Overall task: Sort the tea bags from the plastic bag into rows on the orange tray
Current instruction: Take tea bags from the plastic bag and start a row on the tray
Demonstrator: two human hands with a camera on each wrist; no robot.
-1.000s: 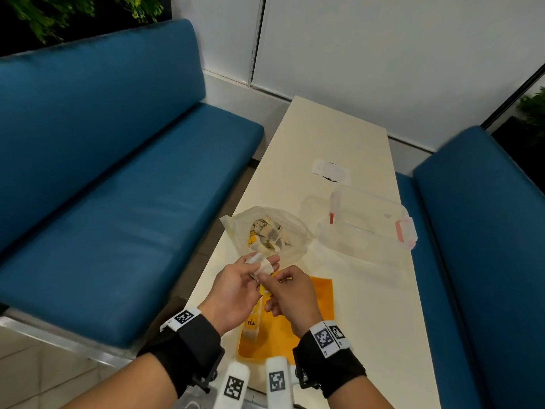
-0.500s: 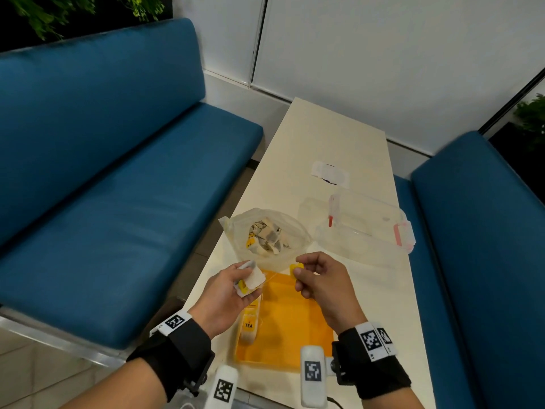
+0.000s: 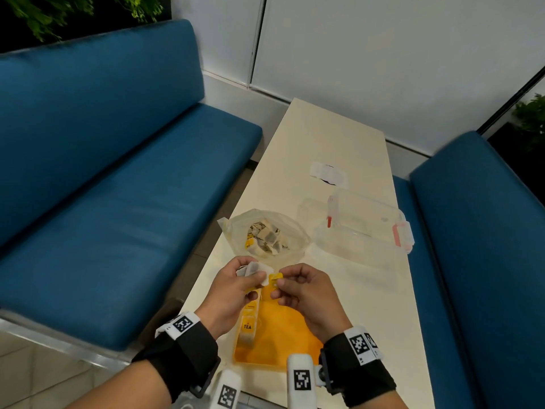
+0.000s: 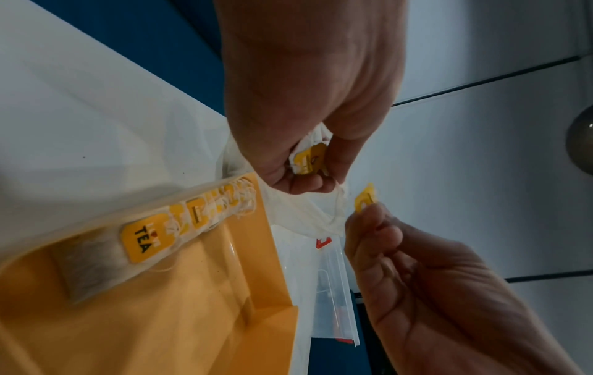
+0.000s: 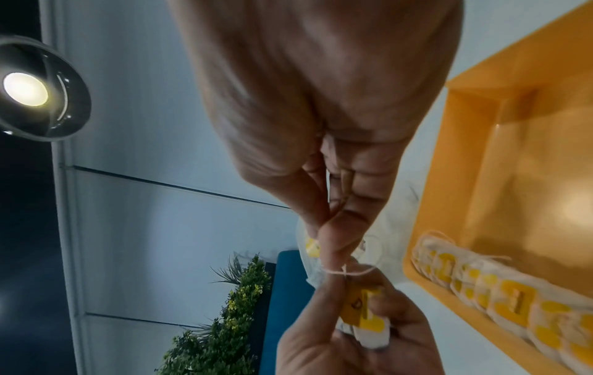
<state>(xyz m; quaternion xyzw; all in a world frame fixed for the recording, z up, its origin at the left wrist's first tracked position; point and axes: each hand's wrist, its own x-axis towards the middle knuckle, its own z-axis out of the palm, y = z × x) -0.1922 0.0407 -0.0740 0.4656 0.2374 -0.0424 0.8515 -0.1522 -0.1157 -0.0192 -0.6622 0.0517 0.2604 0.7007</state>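
My left hand (image 3: 250, 280) grips a white tea bag (image 3: 254, 268) just above the far edge of the orange tray (image 3: 283, 338). My right hand (image 3: 278, 286) pinches that bag's yellow tag (image 3: 275, 278); a thin string (image 5: 349, 271) runs between the two hands. In the left wrist view the tag (image 4: 365, 198) stands up from the right hand's fingertips (image 4: 372, 215). A row of several tea bags (image 3: 249, 323) lies along the tray's left wall. The open plastic bag (image 3: 265, 236) behind the tray holds more tea bags.
A clear plastic box (image 3: 362, 228) with red clips stands right of the plastic bag. A small flat white packet (image 3: 328, 174) lies farther back on the cream table (image 3: 368, 305). Blue benches flank the table on both sides.
Half a second ago the hands were apart with the string stretched between them. They have come back together over the tray's far edge.
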